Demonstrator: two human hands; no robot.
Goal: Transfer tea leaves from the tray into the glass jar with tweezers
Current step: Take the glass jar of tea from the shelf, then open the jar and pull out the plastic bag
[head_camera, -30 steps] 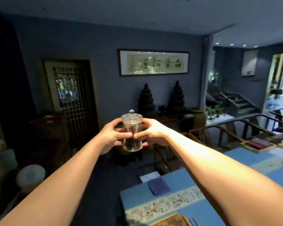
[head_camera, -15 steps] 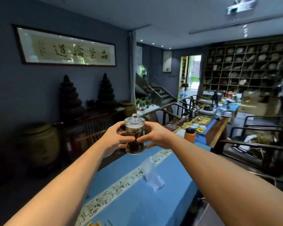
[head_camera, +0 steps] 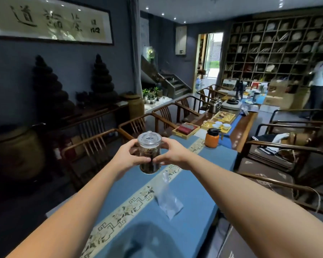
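Left hand (head_camera: 128, 157) and right hand (head_camera: 172, 154): both grasping the clear glass jar with a knobbed glass lid (head_camera: 149, 152), fingers curled round its sides, thumbs meeting at the front mid-height. Jar is upright, lifted clear of the table, arms at full reach toward 12 o'clock. Lid is seated. Dark loose tea leaves (head_camera: 150, 164) fill the lower part of the jar.

Step, by my read: transfer looks finished or paused; jar is capped and being carried or shown. No tray of leaves and no tweezers in view, so can't confirm what's left.

Next move likely calls for setting the jar down upright on the blue table runner with a cream patterned band (head_camera: 194, 183), both hands kept on until the base is flat; glass is slick and the lid only sits loose.

Counts:
- 1 jar, 1 lid
- 2 hands, both on the jar
- 1 crumpled clear plastic bag (head_camera: 169, 200) on the runner at 5 o'clock of the jar
- 1 orange flask with black cap (head_camera: 212, 138) at 2 o'clock
- 3 white cups (head_camera: 221, 125) beyond it
- 1 person standing at the far shelves (head_camera: 320, 84), 3 o'clock
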